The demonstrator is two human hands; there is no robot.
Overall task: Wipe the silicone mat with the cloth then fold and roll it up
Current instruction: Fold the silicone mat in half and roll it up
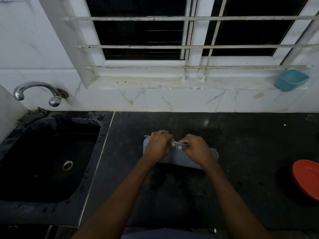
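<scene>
Item: silicone mat [183,158], folded, right of sink [51,157] | I log left hand [158,146], right hand [196,149] fingers pinching its edge | cloth [33,116] behind sink | rolling remains

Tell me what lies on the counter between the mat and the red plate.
Nothing: in the head view, only bare dark countertop lies between the folded silicone mat, held by both hands, and the red plate.

Silicone mat [183,158] folded, flat on dark tabletop [241,152]. Left hand [158,146] and right hand [196,149] pinch its far edge together. Sink [17,200] left; red plate [307,178] right.
</scene>
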